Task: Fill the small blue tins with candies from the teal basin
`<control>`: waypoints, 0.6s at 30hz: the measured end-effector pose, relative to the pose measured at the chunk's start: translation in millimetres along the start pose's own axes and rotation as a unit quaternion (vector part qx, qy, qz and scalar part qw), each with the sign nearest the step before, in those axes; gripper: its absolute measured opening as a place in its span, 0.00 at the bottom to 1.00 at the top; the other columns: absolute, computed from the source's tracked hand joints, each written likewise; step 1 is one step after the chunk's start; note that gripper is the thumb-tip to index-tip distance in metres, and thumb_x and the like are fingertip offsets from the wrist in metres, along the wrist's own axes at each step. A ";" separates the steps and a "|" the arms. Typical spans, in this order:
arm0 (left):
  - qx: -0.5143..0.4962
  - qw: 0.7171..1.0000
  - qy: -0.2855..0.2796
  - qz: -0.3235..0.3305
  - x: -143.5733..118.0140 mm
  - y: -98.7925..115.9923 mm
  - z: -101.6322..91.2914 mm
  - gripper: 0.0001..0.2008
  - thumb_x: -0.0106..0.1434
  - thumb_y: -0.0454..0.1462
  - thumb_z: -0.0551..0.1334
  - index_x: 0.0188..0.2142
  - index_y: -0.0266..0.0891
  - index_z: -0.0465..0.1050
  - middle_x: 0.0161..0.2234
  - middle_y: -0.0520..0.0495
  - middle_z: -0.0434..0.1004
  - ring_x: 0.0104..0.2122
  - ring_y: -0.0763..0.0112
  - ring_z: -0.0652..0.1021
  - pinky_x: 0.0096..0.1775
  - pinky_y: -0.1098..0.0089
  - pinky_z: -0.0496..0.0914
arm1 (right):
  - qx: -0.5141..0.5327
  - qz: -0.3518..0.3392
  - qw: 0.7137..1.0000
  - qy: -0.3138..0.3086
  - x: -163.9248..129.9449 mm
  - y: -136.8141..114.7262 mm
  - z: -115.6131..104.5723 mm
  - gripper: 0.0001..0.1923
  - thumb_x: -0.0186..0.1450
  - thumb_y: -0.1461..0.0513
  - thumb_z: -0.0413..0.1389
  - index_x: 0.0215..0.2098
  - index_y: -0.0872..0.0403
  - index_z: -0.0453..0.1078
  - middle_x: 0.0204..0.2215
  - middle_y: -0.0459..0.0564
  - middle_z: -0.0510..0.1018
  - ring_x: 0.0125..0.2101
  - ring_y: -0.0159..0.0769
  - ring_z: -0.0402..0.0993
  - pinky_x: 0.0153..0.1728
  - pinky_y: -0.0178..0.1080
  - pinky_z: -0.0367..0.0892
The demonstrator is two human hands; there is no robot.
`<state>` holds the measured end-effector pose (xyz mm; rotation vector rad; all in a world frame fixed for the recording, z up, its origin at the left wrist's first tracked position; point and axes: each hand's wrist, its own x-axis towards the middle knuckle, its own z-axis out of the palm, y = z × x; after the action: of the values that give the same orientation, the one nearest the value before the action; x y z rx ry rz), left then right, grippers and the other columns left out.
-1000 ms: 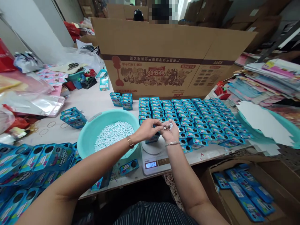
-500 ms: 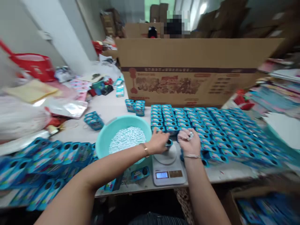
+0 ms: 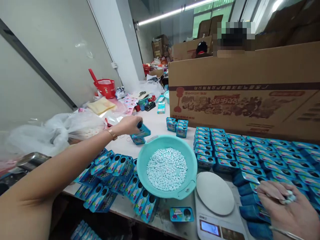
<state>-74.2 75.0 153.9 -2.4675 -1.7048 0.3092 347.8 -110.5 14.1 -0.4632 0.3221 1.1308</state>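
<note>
Left hand (image 3: 128,125) gripping blue tin (image 3: 141,132), lid hidden

Small blue box (image 3: 141,131): printed carton w/ dark round hole at one end, tilted, pinched in left hand (image 3: 128,125), lifted just above a short stack of same boxes (image 3: 138,140) on tabletop, far-left of teal basin. White-blue tablets (image 3: 287,197): a few, cupped at fingertips of right hand (image 3: 287,211), near-right, over the rows of boxes.
</note>
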 end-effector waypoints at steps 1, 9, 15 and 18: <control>0.016 0.999 -0.033 -0.006 1.6 -10.9 15.3 0.12 0.52 0.36 0.61 0.38 0.38 0.72 0.33 0.44 0.76 0.33 0.61 0.75 0.33 0.68 0.64 | -0.002 -0.002 1.000 0.004 0.8 2.4 0.2 0.16 0.63 0.73 0.44 0.25 0.47 0.53 0.13 0.41 0.59 0.10 0.24 0.58 0.06 0.30 0.59; 0.016 0.996 -0.087 0.010 18.8 -21.0 125.4 0.16 0.51 0.32 0.63 0.41 0.38 0.72 0.42 0.39 0.77 0.42 0.56 0.77 0.42 0.64 0.69 | -0.005 -0.010 1.000 0.015 12.9 13.4 -5.5 0.16 0.61 0.75 0.46 0.26 0.48 0.55 0.14 0.40 0.59 0.10 0.24 0.58 0.05 0.30 0.59; 0.012 0.999 -0.046 0.005 52.5 -20.7 125.4 0.27 0.51 0.34 0.66 0.52 0.36 0.65 0.49 0.33 0.71 0.49 0.50 0.73 0.48 0.59 0.68 | -0.043 -0.054 0.998 -0.007 29.3 4.9 -17.5 0.15 0.58 0.76 0.47 0.25 0.49 0.55 0.14 0.40 0.57 0.11 0.22 0.56 0.06 0.29 0.53; 0.000 0.999 -0.020 0.028 90.9 -9.9 110.4 0.32 0.55 0.40 0.66 0.57 0.37 0.59 0.54 0.33 0.67 0.54 0.50 0.69 0.51 0.58 0.66 | -0.059 -0.046 0.997 0.015 37.3 6.3 -17.5 0.15 0.57 0.76 0.47 0.26 0.49 0.54 0.15 0.40 0.56 0.10 0.23 0.54 0.07 0.28 0.55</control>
<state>-78.4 162.2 40.1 -2.5278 -1.6535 0.3678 356.5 -87.9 -19.7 -0.5938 0.2596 1.0573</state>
